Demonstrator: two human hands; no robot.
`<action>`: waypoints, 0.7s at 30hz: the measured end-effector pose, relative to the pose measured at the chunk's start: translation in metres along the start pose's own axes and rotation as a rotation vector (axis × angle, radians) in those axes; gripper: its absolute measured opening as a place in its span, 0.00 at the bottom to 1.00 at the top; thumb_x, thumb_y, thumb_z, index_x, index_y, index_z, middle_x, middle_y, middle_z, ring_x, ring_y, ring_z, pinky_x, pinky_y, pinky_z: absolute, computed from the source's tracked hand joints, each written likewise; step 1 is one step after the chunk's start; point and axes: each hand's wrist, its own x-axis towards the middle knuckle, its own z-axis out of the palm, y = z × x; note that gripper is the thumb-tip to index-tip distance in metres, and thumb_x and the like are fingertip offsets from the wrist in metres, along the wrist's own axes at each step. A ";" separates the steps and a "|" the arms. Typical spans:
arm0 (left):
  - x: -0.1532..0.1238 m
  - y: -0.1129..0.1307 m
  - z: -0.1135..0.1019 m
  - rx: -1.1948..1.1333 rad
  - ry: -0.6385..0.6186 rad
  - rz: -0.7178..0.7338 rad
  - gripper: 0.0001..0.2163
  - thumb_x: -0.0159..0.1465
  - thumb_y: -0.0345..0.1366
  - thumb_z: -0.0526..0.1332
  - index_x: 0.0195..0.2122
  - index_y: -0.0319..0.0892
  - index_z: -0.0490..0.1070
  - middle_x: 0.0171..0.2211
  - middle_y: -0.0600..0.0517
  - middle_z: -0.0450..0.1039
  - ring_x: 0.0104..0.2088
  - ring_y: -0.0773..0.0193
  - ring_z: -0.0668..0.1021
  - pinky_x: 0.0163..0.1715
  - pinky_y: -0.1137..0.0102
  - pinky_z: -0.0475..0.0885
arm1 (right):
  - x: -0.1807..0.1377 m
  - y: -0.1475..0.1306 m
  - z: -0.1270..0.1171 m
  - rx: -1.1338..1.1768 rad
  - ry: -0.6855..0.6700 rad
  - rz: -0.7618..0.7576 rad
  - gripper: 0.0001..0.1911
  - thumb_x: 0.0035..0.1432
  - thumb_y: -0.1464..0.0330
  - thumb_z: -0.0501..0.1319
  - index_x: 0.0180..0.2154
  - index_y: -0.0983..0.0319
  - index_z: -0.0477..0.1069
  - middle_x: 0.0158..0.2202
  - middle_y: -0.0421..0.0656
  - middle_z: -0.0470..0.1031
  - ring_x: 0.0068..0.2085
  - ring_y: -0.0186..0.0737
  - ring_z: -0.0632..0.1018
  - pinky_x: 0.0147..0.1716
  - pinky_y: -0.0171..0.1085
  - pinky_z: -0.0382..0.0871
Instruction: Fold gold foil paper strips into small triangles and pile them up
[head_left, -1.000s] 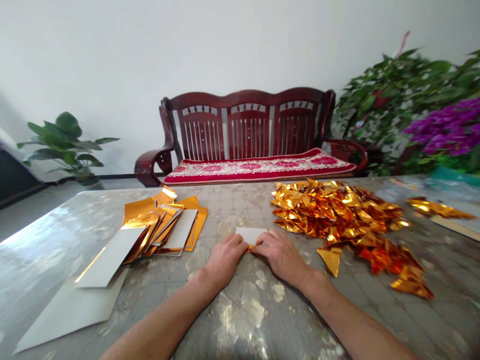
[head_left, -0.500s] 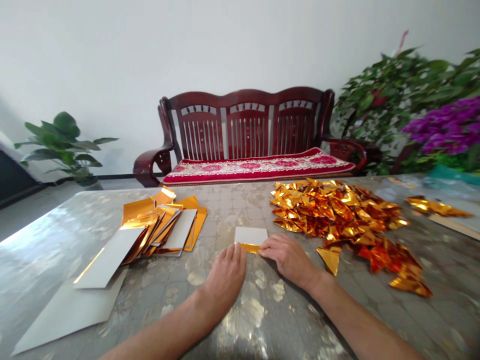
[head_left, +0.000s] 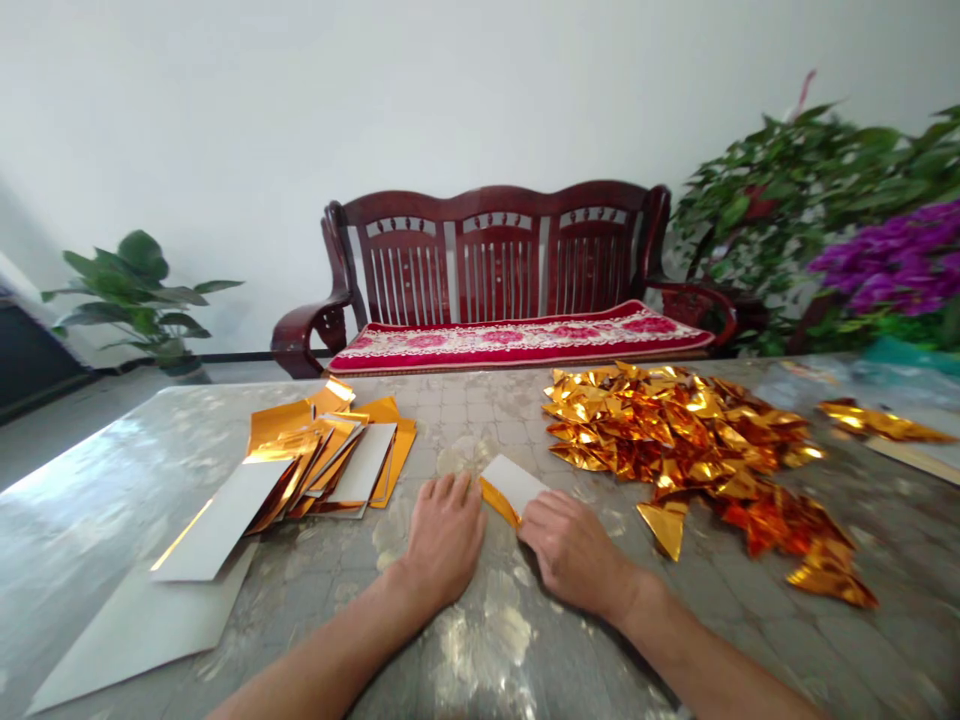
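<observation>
A small sheet of gold foil paper (head_left: 516,480) lies on the table in front of me, white face up, turned at a slant. A narrow gold strip is folded along its near edge. My right hand (head_left: 574,550) is closed on the near right corner, with the fingers curled and pinching the paper. At the left end of the gold strip is my left hand (head_left: 448,530), knuckles up and fingers bent close together against the paper's edge. The left thumb is hidden beneath the hand.
A loose stack of gold and white foil sheets (head_left: 362,465) sits on the left of the table, over a larger pale sheet (head_left: 150,630). On the right, a heap of folded gold foil pieces (head_left: 660,420) spreads toward me. Behind the table stands a wooden bench (head_left: 495,250).
The foil paper has turned clockwise from square-on to a slant. My right hand has moved slightly nearer to me with its corner. My left hand has shifted slightly left.
</observation>
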 end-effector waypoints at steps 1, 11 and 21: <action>0.002 0.000 0.001 -0.011 0.009 -0.016 0.16 0.70 0.37 0.50 0.56 0.41 0.68 0.58 0.43 0.68 0.58 0.50 0.68 0.57 0.53 0.64 | 0.002 -0.008 0.000 -0.001 -0.007 -0.037 0.08 0.55 0.77 0.57 0.27 0.63 0.72 0.30 0.45 0.73 0.35 0.40 0.68 0.38 0.39 0.58; 0.011 -0.011 0.017 -0.076 -0.075 -0.035 0.22 0.70 0.45 0.52 0.64 0.47 0.60 0.67 0.45 0.57 0.66 0.45 0.60 0.61 0.45 0.58 | 0.003 -0.010 0.005 0.222 0.191 -0.075 0.09 0.53 0.78 0.56 0.26 0.61 0.71 0.26 0.41 0.73 0.31 0.37 0.69 0.35 0.38 0.58; 0.018 -0.023 0.015 -0.285 0.073 0.037 0.16 0.65 0.45 0.62 0.52 0.50 0.72 0.57 0.48 0.68 0.55 0.53 0.70 0.55 0.58 0.67 | 0.013 0.016 0.013 0.243 0.070 0.121 0.17 0.62 0.78 0.55 0.48 0.58 0.74 0.45 0.42 0.76 0.47 0.40 0.71 0.49 0.39 0.64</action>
